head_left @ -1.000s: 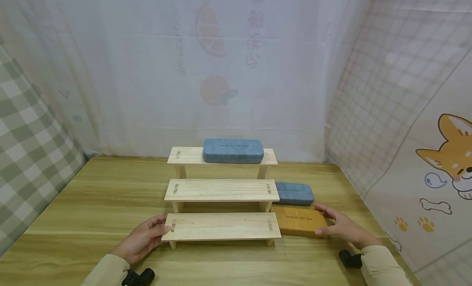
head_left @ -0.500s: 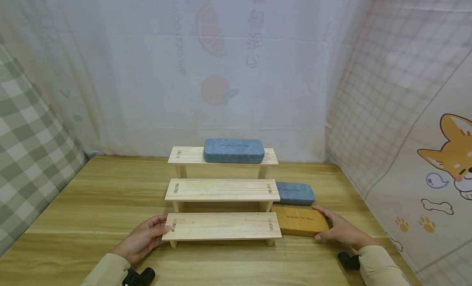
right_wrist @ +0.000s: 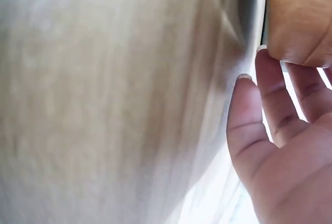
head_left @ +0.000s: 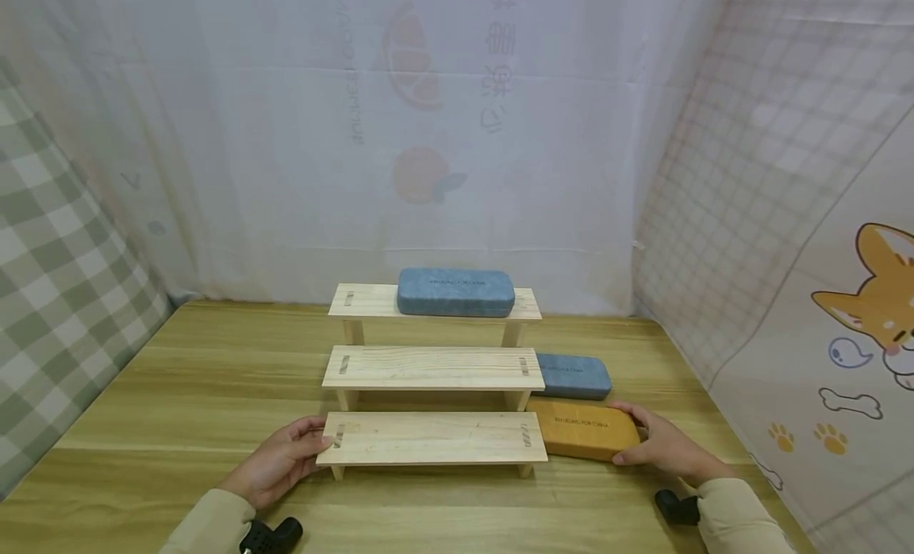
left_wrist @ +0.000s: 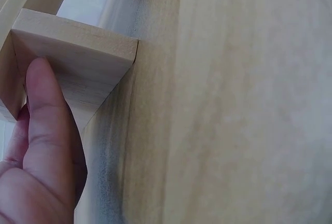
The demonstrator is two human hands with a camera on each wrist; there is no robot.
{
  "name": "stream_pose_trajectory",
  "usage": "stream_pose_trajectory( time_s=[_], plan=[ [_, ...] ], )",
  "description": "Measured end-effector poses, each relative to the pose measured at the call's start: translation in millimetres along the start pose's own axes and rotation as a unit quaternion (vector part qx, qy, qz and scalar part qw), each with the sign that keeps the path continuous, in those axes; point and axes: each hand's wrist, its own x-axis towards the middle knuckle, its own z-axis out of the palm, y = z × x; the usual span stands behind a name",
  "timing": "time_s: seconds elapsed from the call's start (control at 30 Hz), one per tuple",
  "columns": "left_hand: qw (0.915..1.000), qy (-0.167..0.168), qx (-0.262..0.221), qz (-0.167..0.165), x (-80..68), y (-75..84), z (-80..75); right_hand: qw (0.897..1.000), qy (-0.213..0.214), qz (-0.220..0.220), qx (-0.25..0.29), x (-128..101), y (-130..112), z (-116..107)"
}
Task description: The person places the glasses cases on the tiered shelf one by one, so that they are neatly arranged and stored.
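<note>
Glowing soft and bright all over in the head view, coming through the thin white curtain [head_left: 457, 141] at the back. Throwing only small pale shadows under the wooden steps [head_left: 432, 439] on the table [head_left: 178, 395]. Bending a bit at the picture edges. Looking smeared and fuzzy in both wrist views, washing out white near the fingers [right_wrist: 249, 115].

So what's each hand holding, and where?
Left hand grips the lowest shelf's left end; right hand grips the orange case's right end.

orange case [head_left: 587, 436] | blue cases [head_left: 455, 292] (two) | pale wood shelf [head_left: 431, 438]
</note>
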Motion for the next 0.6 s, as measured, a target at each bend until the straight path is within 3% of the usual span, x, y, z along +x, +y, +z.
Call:
stream_pose_trajectory(
  time_s=[0.3, 0.5, 0.6],
  plan=[
    [1.0000, -0.003, 0.000, 0.004, 0.4, -1.0, 0.6, 0.999, 0.013, 0.019, 0.023, -12.4, -2.2, -9.2],
    [1.0000, 0.002, -0.001, 0.002, 0.4, -0.1, 0.7, 1.000, 0.022, 0.013, 0.009, -24.4, -6.4, -19.0],
    [1.0000, 0.001, 0.000, 0.002, 0.0, -0.1, 0.5, 0.999, 0.022, 0.008, 0.026, -28.3, -6.7, -23.2]
  ],
)
